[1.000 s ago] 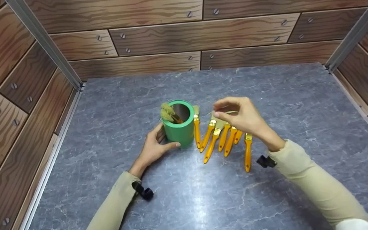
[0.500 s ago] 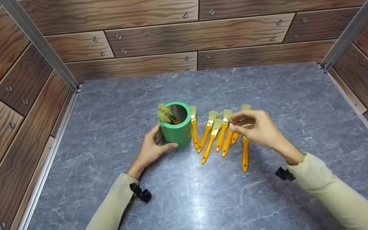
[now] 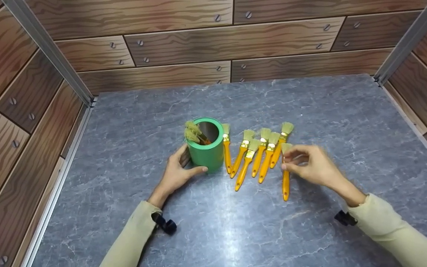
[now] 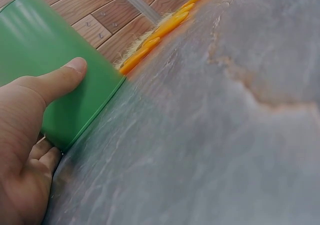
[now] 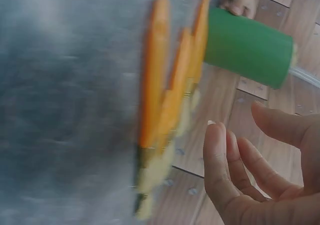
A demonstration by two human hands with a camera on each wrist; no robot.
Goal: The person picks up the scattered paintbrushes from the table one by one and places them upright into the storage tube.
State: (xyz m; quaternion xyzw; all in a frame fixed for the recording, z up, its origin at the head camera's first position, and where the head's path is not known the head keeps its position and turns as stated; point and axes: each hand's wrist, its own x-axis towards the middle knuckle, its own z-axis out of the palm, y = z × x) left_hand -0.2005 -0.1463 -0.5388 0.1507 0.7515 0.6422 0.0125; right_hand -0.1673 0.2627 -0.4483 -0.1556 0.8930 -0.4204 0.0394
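On the left, I'd hold the green cylindrical can (image 3: 208,158) steady in the left hand's (image 3: 176,170) grip; the right hand (image 3: 316,166), fingers and thumb apart, holding nothing, should pinch squarely the orange-handled, pale-bristled paintbrush (image 3: 285,190) at near right.

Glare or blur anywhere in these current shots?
Head: bright glare streak down the lower middle of the table; left wrist: tabletop soft and hazy, can clearer, pale sheen near its base; right wrist: brushes and the table behind them smeared, right hand noticeably sharper.
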